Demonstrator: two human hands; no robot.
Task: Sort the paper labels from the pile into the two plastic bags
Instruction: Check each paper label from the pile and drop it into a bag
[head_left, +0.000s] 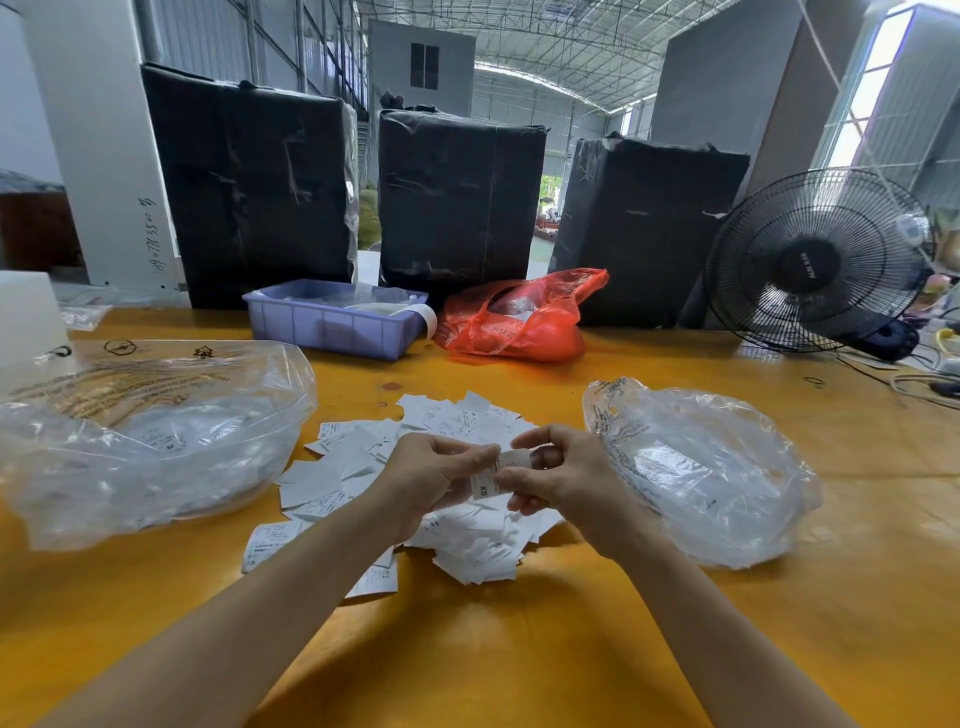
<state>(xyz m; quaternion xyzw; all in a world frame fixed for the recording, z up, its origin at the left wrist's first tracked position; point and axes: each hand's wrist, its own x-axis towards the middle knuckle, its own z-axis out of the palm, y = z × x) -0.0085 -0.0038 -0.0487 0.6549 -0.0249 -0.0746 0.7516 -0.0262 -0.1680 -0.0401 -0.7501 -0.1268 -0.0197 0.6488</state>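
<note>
From the head view I see both hands raised just above the pile of paper labels (415, 478) at the middle of the yellow tabletop (519, 649). The left hand (431, 473) and the right hand (561, 478) meet on a single label (493, 475): fingers and thumbs of both are curled and pinch it between them, the left at its near end, the right at its far end. The label reads "XS" on the visible face. I note the pile is loose, white slips overlapping, some printed side up, spread between the two forearms and beyond the hands. To the left of the pile lies a clear plastic bag (145, 436), mouth toward the pile, with a few labels inside; one shows "M". To the right lies a second clear plastic bag (701, 467), crumpled, its contents unclear through the glare. Further back on the tabletop: a blue plastic tray (332, 325), a red plastic bag (519, 317) just beside it, three black-wrapped bundles (457, 197) standing upright, and a black fan (815, 260) at the right.
</note>
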